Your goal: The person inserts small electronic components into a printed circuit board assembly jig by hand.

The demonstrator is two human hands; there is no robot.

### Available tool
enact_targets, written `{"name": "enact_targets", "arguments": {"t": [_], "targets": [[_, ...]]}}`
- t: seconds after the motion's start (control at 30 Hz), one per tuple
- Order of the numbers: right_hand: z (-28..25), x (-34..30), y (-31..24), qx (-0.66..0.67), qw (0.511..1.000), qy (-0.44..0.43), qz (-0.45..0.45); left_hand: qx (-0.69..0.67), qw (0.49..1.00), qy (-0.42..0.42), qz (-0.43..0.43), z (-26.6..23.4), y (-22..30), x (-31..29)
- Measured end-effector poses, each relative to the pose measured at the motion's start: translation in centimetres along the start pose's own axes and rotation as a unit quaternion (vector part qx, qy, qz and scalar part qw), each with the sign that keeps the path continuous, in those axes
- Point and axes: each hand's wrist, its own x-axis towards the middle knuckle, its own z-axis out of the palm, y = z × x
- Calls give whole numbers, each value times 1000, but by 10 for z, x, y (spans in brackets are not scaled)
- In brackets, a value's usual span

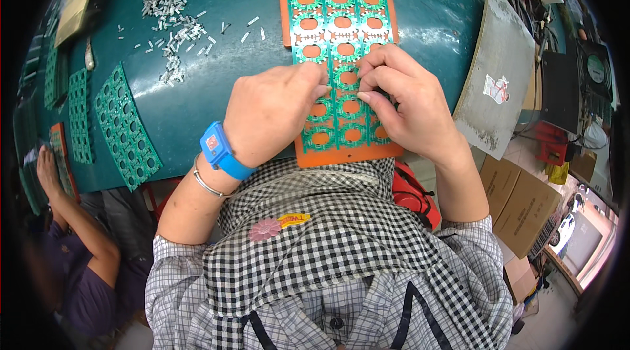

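Observation:
A green circuit board panel with rows of ring-shaped boards lies on an orange plate, whose colour shows through the oval holes. My left hand, with a blue watch on its wrist, is over the panel's left edge, thumb and fingers pressed together. Whatever sits in that pinch is hidden. Over the panel's right side, my right hand has thumb and forefinger closed close to one of the rings. Anything between those fingertips is too small to make out.
Small silvery strip parts lie heaped and scattered at the table's far left. Loose green panels rest on the left, near a co-worker's hand. A worn grey board leans at the right edge, with cardboard boxes below.

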Motion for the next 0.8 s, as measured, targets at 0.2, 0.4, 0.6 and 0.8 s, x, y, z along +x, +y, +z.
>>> {"name": "enact_targets", "arguments": {"t": [0.2,0.4,0.6,0.8], "targets": [[4,0,2,-27,999,5,-24,-470,856,54,-208,-21,-8,-6],[7,1,2,-114,990,-5,-84,-739,630,31,-238,-30,-33,-18],[8,1,-2,-166,982,-37,-87,-734,621,39,-270,-26,-27,-23],[2,11,-13,19,999,13,-24,-641,708,27,-296,-25,2,-22]]}}
